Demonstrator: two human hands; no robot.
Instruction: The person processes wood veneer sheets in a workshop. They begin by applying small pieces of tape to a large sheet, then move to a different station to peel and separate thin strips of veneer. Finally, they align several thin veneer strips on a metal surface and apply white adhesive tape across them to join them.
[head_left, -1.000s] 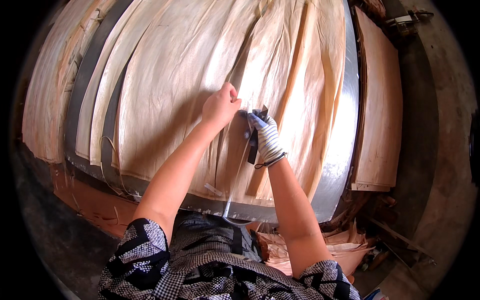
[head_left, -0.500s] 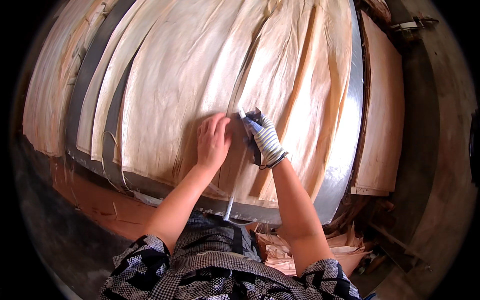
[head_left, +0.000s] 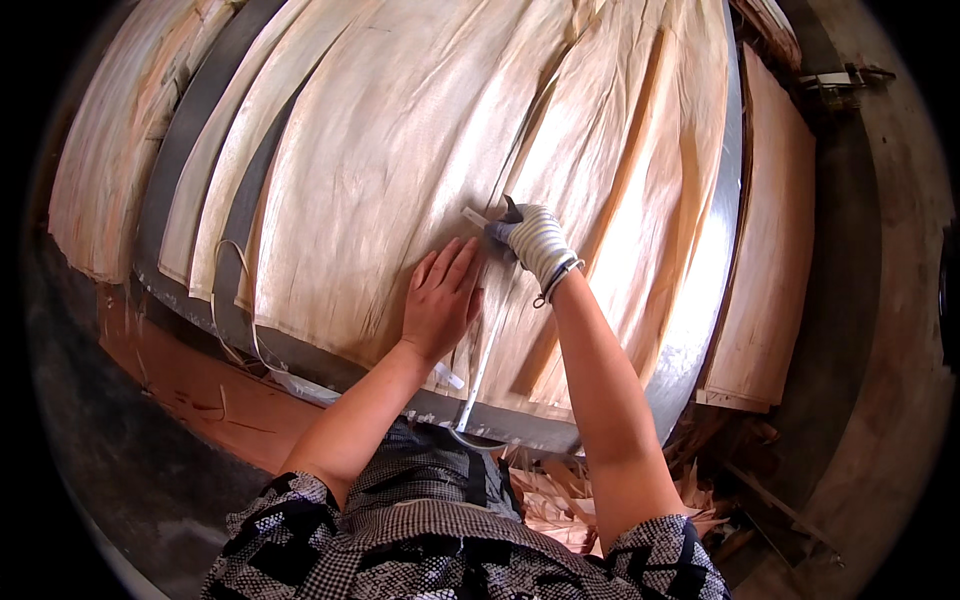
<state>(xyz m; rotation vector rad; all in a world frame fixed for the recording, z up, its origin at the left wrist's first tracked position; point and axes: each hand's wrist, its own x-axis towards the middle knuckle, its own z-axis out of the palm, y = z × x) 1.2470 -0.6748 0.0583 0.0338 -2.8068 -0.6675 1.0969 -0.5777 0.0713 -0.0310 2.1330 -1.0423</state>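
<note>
A broad pale wood veneer sheet point(head_left: 370, 170) lies on the dark metal tabletop point(head_left: 195, 150). My bare left hand point(head_left: 440, 303) rests flat on it, fingers extended together, beside a lengthwise seam. Just right of the seam, my right hand point(head_left: 535, 240), in a striped knit glove, is closed around a dark hand tool point(head_left: 512, 210), mostly hidden by the fingers. A white tape end point(head_left: 473, 215) sticks out by its fingertips. From below that hand a narrow white dotted tape point(head_left: 483, 365) runs to the table's near edge. A short white piece point(head_left: 448, 376) lies by my left wrist.
Narrow veneer strips point(head_left: 235, 165) lie on the left part of the tabletop. More veneer stacks stand at far left point(head_left: 110, 180) and right point(head_left: 770, 240). A thin curled strip point(head_left: 232, 290) hangs over the near edge. Torn veneer scraps point(head_left: 550, 500) lie below, near my legs.
My left hand has slid slightly right, its fingers straighter. My right hand has turned and shifted a little right, and the white tape end now points leftward. The whole view has shifted somewhat.
</note>
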